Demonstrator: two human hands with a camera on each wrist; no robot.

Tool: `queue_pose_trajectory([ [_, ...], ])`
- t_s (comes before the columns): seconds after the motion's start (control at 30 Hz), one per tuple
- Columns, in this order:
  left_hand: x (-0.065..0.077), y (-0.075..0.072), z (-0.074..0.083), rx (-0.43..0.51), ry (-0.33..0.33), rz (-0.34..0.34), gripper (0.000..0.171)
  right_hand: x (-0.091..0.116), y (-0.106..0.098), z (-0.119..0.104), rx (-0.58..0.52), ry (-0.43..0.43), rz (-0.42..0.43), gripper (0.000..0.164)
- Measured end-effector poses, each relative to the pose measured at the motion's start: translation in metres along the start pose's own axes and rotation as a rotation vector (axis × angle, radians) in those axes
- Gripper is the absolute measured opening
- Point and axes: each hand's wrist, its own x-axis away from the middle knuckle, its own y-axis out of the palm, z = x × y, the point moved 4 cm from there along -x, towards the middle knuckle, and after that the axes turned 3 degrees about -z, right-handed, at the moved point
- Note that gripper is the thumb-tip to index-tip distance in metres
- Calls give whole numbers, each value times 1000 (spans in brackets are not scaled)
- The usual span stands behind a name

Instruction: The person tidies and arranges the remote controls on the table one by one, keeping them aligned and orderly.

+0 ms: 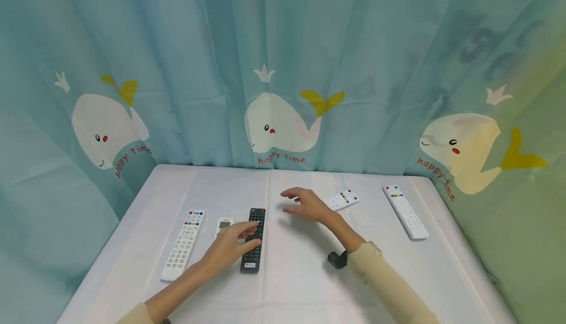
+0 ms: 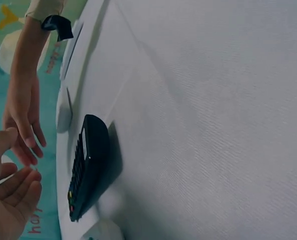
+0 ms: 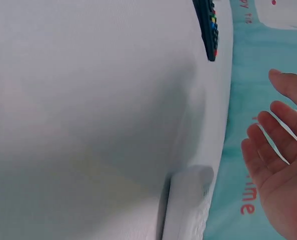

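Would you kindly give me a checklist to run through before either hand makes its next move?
1. Left hand holding nothing: ok, it is over the black remote without gripping it.
2. Right hand holding nothing: ok, its palm shows bare in the right wrist view.
3. Black remote fully visible from the head: not ok, the left hand covers part of it.
4. Small remote with a screen fully visible: not ok, partly hidden.
5. Far-right white remote unobstructed: ok.
6. Batteries in the black remote: cannot tell.
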Motion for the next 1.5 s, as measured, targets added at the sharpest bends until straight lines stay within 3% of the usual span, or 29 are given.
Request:
queue_pose_trajectory([
  [0.23, -14, 8, 13, -17, 92, 20, 38, 13, -15, 12, -53, 16, 44, 43],
  [0.47, -24, 15, 19, -9, 105, 38, 37, 27, -32, 23, -71, 36, 84, 43],
  [0.83, -35, 25, 26, -10, 179, 76, 36, 44, -53, 44, -109, 75, 121, 48],
  [1.2, -55, 30, 29, 9, 235, 21, 43, 68, -70, 66, -80, 145, 158, 49],
  [1.5, -79, 36, 34, 33, 244, -39, 44, 90, -84, 85, -53, 191, 216, 52],
])
